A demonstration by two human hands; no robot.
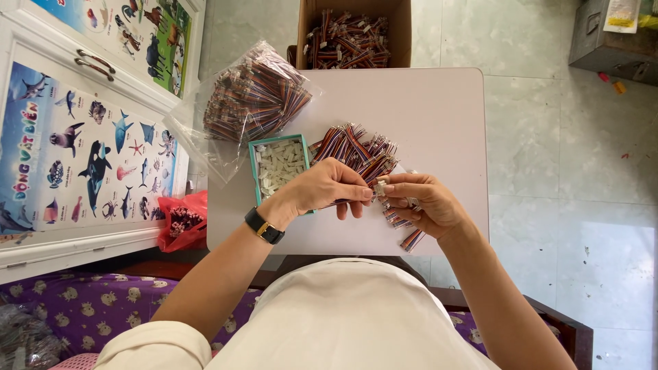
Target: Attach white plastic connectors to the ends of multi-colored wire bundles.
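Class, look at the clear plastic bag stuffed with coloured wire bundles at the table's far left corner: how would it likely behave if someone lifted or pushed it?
The clear plastic bag would probably sag and shift when lifted, since its film looks thin and crumpled. It overhangs the white table edge, so a push might tip it off. Its open, loose mouth suggests wire bundles could spill.

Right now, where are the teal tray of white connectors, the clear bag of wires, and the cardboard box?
teal tray [258, 179]: head view, on its left rim.
clear bag of wires [255, 99]: head view, middle of the wire bundle inside.
cardboard box [306, 20]: head view, on its left wall.
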